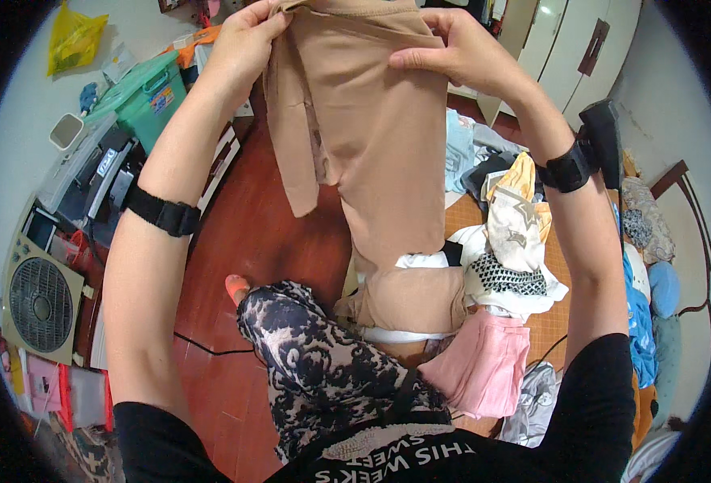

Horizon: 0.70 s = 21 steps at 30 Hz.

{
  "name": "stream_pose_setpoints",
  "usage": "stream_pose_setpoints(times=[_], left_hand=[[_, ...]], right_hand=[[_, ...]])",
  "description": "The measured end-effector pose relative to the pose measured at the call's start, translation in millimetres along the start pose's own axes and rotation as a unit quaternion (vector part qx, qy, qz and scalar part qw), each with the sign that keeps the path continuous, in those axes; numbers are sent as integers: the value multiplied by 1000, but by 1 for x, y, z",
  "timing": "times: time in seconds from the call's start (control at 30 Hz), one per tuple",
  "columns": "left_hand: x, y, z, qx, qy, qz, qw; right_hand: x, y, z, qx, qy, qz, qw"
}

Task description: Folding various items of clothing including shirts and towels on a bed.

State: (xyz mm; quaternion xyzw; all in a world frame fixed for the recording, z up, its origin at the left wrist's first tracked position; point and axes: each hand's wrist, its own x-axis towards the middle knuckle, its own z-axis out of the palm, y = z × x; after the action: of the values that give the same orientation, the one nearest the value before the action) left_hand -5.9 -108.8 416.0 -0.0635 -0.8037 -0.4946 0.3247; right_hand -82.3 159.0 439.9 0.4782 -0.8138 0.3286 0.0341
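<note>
A pair of tan pants (388, 137) hangs upright in front of me, its waistband at the top of the picture and its legs downward. My left hand (251, 36) pinches the waistband at its left corner. At the other side my right hand (464, 52) grips the upper edge, its thumb lying across the front of the cloth. The lower end of one leg reaches down to a folded tan garment (412, 299) near my lap. Next to that lie folded pink cloth (484, 362) and a white garment with a black pattern (504, 278).
More clothes (516, 217) lie heaped on the tan mat (553, 274) at the right. A red-brown wooden floor (235, 241) stretches to the left. Along the left wall stand a box fan (41, 302) and a green lidded bin (142, 101). White cabinet doors (569, 56) rise at the far right.
</note>
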Motion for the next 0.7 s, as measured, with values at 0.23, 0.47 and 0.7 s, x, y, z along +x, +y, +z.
stream_pose_setpoints(times=[0.23,0.47,0.7], left_hand=[[-19,55,29,-24,32,-50,998],[-21,58,42,21,64,114,991],[-46,85,73,81,-26,239,967]], right_hand=[[-7,-1,-12,96,-6,-95,991],[-13,-13,0,185,34,-152,970],[-1,-10,49,172,9,-144,974]])
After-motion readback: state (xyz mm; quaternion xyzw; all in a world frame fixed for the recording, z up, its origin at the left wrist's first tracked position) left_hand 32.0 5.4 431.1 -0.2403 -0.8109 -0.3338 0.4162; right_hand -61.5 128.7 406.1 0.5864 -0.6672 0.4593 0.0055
